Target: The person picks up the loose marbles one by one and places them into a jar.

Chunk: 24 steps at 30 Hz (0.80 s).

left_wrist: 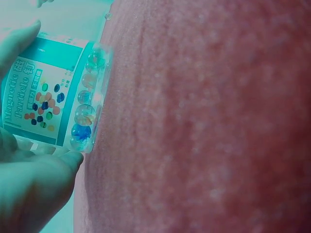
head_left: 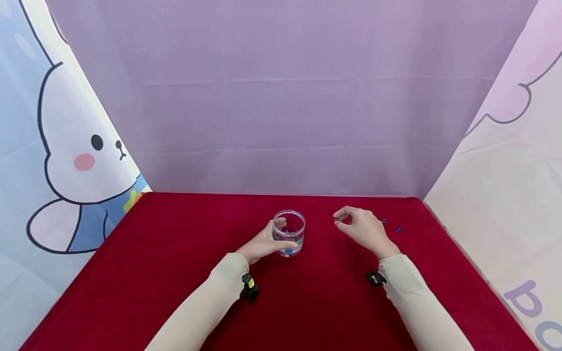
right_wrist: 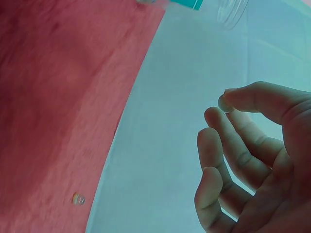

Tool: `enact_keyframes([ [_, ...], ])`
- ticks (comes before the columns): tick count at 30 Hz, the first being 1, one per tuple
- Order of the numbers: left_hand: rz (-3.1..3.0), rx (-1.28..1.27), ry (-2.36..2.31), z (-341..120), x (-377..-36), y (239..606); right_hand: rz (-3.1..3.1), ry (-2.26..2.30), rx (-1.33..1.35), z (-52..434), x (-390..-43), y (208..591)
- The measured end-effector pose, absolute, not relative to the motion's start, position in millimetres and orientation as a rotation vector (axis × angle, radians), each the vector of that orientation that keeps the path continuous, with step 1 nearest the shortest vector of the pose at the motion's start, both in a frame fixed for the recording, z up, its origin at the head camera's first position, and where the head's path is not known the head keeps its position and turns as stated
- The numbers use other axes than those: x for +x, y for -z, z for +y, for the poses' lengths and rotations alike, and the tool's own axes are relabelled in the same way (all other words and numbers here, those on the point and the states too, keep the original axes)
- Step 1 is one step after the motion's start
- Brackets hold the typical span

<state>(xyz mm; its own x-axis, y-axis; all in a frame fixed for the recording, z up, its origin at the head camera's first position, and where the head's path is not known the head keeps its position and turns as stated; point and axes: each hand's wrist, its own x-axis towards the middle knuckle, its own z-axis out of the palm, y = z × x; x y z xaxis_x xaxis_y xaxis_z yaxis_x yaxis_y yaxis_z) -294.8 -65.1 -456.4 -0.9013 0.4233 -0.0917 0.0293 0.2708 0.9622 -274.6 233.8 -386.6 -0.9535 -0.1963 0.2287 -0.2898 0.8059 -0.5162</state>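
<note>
A clear round jar [head_left: 296, 234] stands on the red cloth, gripped around its side by my left hand [head_left: 263, 242]. Its printed label [left_wrist: 43, 92] reads "Magnetic Particle" in the left wrist view. Several glass marbles [left_wrist: 85, 115], one with a blue swirl, lie along the jar's bottom. To the right of the jar, my right hand [head_left: 363, 230] is raised over the cloth. Its thumb and a fingertip pinch a small glass marble [right_wrist: 224, 104], while the other fingers are loosely bent.
Two small blue marbles [head_left: 398, 229] lie on the red cloth [head_left: 167, 273] beyond the right hand. The right wrist view shows a loose marble [right_wrist: 77, 199] near the cloth's edge. A purple curtain [head_left: 285, 107] closes off the back, with printed sheets on both sides.
</note>
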Motion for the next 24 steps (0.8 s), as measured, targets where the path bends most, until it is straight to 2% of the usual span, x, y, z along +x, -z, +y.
enact_keyframes([
  [24,2.198,0.406,-1.678,-65,-297,457,-2.663,-0.992,0.561,178,-269,387],
])
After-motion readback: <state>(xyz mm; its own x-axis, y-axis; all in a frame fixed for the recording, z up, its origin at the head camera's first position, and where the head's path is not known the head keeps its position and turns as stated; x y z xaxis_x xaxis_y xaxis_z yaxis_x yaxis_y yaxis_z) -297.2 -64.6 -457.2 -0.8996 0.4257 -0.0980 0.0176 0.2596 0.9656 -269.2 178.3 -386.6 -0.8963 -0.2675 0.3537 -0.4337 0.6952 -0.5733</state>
